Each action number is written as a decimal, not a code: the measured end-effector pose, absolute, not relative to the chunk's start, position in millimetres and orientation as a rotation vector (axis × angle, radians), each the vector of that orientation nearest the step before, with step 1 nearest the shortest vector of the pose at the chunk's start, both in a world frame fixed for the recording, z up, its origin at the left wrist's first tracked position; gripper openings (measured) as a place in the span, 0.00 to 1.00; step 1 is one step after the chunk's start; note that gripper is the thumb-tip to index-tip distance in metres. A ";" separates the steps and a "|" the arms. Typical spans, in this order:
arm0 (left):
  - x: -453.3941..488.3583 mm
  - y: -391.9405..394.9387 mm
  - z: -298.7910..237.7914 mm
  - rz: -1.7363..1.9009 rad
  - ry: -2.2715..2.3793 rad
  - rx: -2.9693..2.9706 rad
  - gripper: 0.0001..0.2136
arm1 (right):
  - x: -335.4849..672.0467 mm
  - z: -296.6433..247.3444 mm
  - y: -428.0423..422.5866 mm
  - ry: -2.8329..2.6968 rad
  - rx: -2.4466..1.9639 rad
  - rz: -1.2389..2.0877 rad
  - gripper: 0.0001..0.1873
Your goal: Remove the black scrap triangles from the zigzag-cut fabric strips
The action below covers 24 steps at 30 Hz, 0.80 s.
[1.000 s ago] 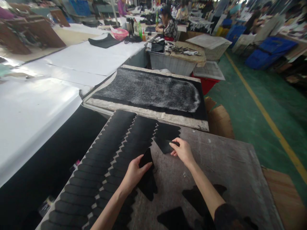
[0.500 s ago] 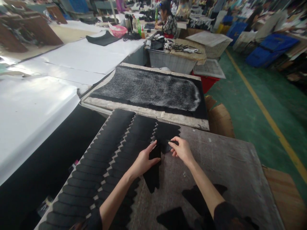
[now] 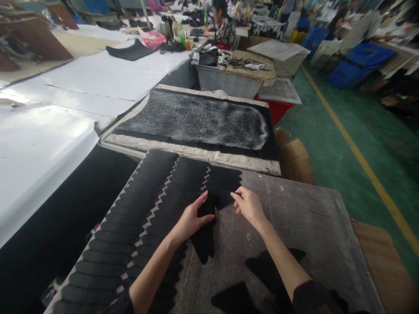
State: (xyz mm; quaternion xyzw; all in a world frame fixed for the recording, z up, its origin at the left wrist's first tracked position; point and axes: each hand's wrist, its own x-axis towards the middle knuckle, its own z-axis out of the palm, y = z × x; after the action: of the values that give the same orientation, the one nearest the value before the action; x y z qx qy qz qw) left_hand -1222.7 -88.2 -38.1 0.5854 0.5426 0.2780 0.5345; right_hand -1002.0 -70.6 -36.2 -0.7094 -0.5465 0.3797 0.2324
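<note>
In the head view, my left hand (image 3: 189, 221) grips a small bundle of black cut fabric pieces (image 3: 203, 247), its thumb across the front and the fingers behind. To its right, my right hand (image 3: 251, 207) pinches the edge of a thin black fabric piece (image 3: 225, 197) between thumb and fingertips. That piece lies at the near end of a short row of black pieces (image 3: 224, 178). Two longer rows of overlapping black pieces (image 3: 149, 185) with scalloped edges run along the left of the board (image 3: 294, 218). Beneath my right forearm lies a loose black piece (image 3: 263, 267).
Another dark piece (image 3: 234, 298) lies near the front of the board. Beyond it stands a frame with a white-dusted black panel (image 3: 196, 115). White sheets cover the table (image 3: 121, 78) at left. Cardboard (image 3: 296, 159) and a green floor (image 3: 327, 144) are at right; a seated person (image 3: 225, 30) works behind.
The view has shifted slightly, so most things sit a little further left. My right fingers have turned the pinched piece nearly edge-on. My left hand keeps its grip on the bundle.
</note>
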 end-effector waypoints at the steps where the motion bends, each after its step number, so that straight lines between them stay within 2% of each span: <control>1: -1222.8 -88.1 -38.7 0.662 1.294 1.400 0.38 | -999.9 -35.3 -70.2 -1.495 -1.967 1.040 0.12; 15: -1222.6 -88.4 -36.2 0.650 1.324 1.416 0.38 | -993.9 -29.8 -64.1 -1.469 -2.221 0.958 0.12; 19: -1220.9 -99.4 -20.4 0.667 1.265 1.194 0.27 | -992.5 -22.6 -77.8 -1.489 -2.157 0.763 0.09; 21: -1218.9 -109.6 -11.9 0.654 1.181 1.026 0.22 | -998.0 -15.9 -89.5 -1.473 -1.981 0.920 0.12; 24: -1214.5 -125.6 -5.7 0.653 1.122 0.814 0.18 | -1012.9 -5.5 -108.7 -1.445 -1.633 1.373 0.17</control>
State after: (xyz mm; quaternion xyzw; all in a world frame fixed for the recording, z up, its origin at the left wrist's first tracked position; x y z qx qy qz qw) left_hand -1214.5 -125.6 -5.7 0.3683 0.5075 0.2955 0.7208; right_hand -1012.9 -108.7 -5.5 -0.6086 -0.5387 0.5116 0.2787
